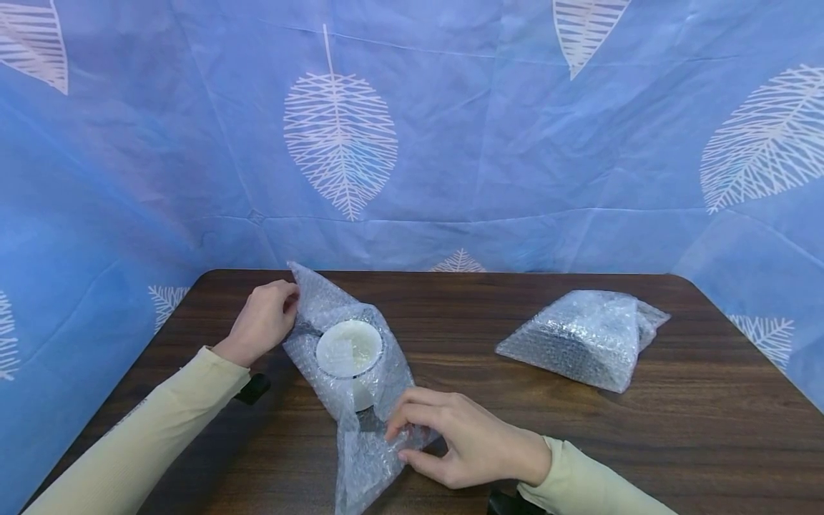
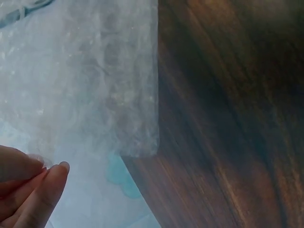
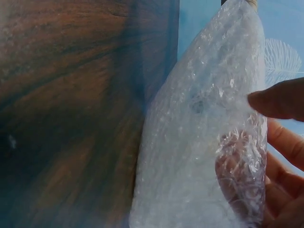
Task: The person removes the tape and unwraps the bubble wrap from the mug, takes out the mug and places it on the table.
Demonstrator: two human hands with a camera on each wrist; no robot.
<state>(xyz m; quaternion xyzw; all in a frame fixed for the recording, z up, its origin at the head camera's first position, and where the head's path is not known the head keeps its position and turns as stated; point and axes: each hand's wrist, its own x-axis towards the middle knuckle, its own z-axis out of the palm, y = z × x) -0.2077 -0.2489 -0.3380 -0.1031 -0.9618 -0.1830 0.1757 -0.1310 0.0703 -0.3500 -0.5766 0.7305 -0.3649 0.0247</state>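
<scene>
A white cup (image 1: 362, 342) with a thin dark rim sits on a sheet of bubble wrap (image 1: 386, 357) at the table's middle left. The wrap rises around it, and part of its side is covered. My left hand (image 1: 265, 318) pinches the far left part of the sheet; in the left wrist view its thumb and fingertips (image 2: 59, 173) meet at the wrap. On the near right side, my right hand (image 1: 463, 440) holds the wrap's edge. The right wrist view has its thumb (image 3: 275, 100) on one side of the wrap, with fingers showing through from the other.
To the right on the dark wooden table (image 1: 463, 315) lies a bubble-wrapped bundle (image 1: 586, 336), its contents hidden. A blue cloth (image 1: 450, 143) with white leaf prints hangs behind and beside the table.
</scene>
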